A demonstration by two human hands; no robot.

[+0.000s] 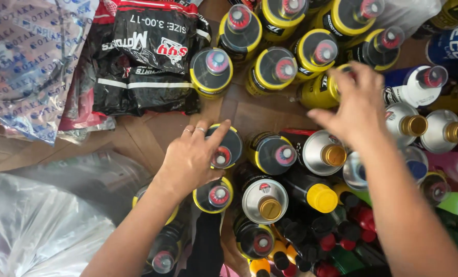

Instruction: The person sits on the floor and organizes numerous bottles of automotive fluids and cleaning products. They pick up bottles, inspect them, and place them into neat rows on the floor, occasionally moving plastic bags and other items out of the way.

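My left hand [192,160] rests on top of a yellow-and-black bottle with a red cap [228,147], fingers curled round its shoulder. A like bottle [214,195] stands just below that hand. My right hand [356,102] reaches further up, fingers spread, touching the top of another yellow bottle [319,92] that lies tilted. Many upright yellow-and-black bottles [272,69] fill the top of the floor area. Silver bottles with gold caps [264,201] stand between and below my hands.
A black plastic package [147,56] lies at the upper left, beside a printed clear bag [26,61]. A crumpled clear plastic bag [39,225] covers the lower left. Blue and white bottles [419,82] stand at the right. Small dark bottles with red caps [336,241] crowd the bottom.
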